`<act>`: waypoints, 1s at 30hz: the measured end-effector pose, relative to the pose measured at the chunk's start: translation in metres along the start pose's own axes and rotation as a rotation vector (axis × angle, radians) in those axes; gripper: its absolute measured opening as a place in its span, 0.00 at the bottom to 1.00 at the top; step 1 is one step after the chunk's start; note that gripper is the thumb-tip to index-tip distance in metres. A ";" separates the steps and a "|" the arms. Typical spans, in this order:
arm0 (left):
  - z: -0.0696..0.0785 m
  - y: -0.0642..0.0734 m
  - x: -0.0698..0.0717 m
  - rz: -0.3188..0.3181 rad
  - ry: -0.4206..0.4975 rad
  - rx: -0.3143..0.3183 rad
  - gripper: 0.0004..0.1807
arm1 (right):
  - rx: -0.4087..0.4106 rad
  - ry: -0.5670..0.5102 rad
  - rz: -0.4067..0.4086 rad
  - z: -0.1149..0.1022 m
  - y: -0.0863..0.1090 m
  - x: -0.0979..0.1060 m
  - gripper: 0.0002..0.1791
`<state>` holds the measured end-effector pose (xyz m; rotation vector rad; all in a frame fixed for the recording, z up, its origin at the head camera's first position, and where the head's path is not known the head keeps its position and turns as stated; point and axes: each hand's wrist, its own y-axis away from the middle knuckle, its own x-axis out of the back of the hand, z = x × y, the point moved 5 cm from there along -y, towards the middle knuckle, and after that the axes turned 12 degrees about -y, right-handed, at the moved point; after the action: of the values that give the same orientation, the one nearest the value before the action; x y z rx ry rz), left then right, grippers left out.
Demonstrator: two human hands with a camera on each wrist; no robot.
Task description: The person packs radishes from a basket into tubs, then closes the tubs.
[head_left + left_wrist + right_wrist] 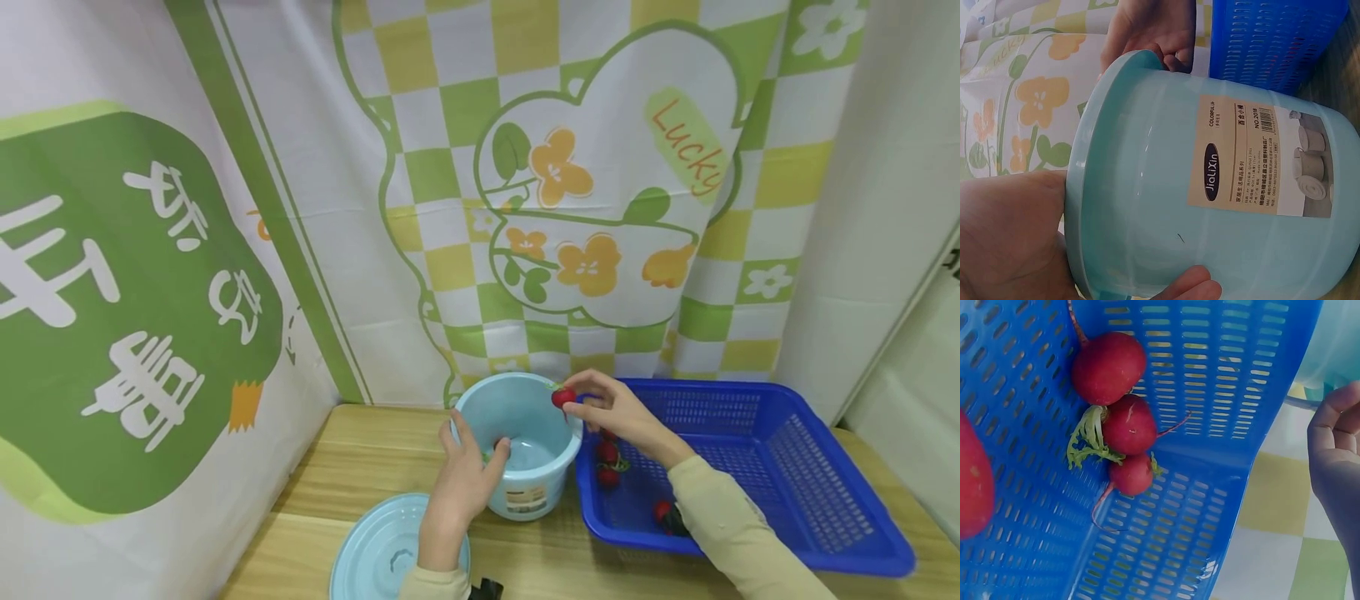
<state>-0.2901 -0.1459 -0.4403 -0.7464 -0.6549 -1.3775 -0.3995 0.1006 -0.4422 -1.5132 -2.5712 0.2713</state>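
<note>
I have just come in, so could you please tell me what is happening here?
A person's right hand pinches a red radish at the right rim of a light-blue bucket. The left hand grips the bucket at its left side. Beside that thumb, a little red and green shows inside, probably another radish, mostly hidden. More radishes lie in the blue basket on the right. The lid is off, lying on the table.

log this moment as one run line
left hand: grips bucket rim | right hand: pinches radish near bucket rim | blue basket: more radishes inside | lid: on table
</note>
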 end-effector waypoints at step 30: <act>0.000 -0.001 0.000 -0.009 0.003 -0.006 0.56 | 0.018 0.144 -0.031 0.006 -0.001 -0.004 0.20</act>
<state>-0.2907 -0.1458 -0.4402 -0.7467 -0.6522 -1.3890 -0.4001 0.0961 -0.4481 -1.4304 -2.4710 0.1743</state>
